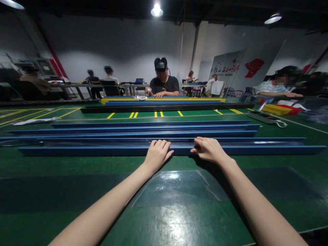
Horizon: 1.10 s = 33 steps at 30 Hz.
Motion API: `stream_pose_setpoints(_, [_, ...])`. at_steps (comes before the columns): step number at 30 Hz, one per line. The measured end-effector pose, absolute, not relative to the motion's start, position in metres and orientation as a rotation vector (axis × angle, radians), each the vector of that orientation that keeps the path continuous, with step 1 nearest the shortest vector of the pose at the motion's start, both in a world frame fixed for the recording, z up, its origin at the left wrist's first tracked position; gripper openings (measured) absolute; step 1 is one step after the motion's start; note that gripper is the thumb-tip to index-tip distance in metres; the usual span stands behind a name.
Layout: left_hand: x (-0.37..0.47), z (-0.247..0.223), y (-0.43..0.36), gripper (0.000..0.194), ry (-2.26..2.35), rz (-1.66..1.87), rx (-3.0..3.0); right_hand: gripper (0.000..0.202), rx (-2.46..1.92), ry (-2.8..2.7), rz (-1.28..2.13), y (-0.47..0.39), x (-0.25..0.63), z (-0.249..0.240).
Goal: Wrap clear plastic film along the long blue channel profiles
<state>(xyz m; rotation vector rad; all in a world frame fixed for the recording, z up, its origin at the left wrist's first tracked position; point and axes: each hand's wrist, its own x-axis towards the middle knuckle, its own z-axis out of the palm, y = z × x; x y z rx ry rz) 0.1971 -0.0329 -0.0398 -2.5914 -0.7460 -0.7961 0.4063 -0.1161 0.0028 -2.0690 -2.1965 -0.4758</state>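
Observation:
A long blue channel strip [89, 151] lies across the green table in front of me. My left hand [158, 154] has its fingers hooked over the near wall, its thumb on the outer side. Farther right, my right hand [208, 148] is closed on the same wall with curled fingers; its fingertips are partly hidden. Inside the channel lies some shiny clear film [243, 142]. Between my forearms and beyond them, a clear plastic sheet [176, 188] is spread on the table. Just behind are several more blue channel strips [153, 126].
Past a black strip [164, 108] and yellow strips [164, 99], a person [164, 82] works opposite. To the right lie a grey flat device [268, 118] with a white cord and a yellow tray [276, 109]. White film [36, 120] lies at left. Other people sit farther back.

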Motion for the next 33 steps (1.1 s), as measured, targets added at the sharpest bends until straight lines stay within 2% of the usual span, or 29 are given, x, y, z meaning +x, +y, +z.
stream_pose_setpoints(33, [0.1972,-0.0396,-0.0353,0.032,-0.892,-0.758,-2.523,0.024,-2.123,-2.113,-0.434,-0.1213,0.4170,0.0039])
